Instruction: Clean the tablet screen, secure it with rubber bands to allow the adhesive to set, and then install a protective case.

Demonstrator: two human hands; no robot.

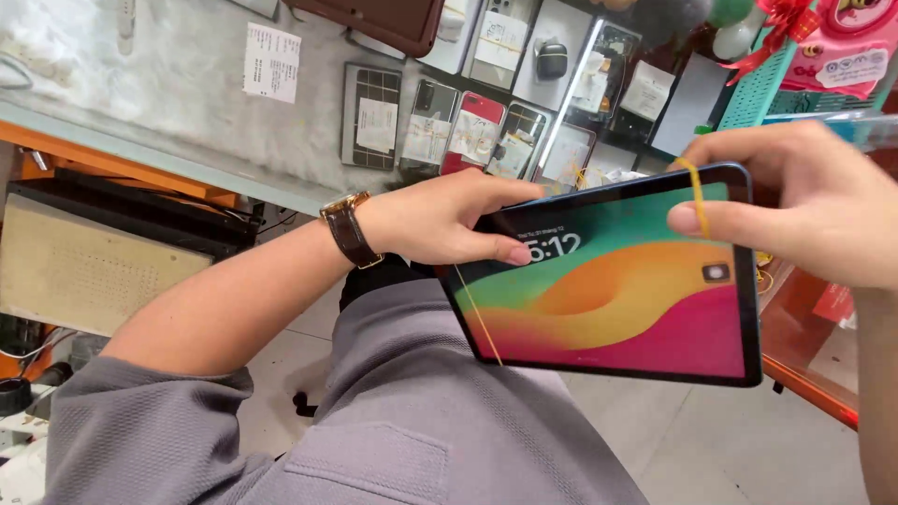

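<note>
two hands hold a lit tablet over a grey-clad lap.

the tablet (613,281) sits tilted, its colourful screen up. the left hand (440,220), brown-strapped wristwatch (349,227) on its wrist, pinches the tablet's left edge. the right hand (804,201) clasps the top right corner, fingers hooked in a yellow rubber band (697,192) stretched around that corner.

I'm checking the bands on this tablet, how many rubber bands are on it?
2. One rubber band crosses the tablet screen near the left hand; the other rubber band is stretched over the right hand finger at the top corner. More may be hidden behind the tablet.
</note>
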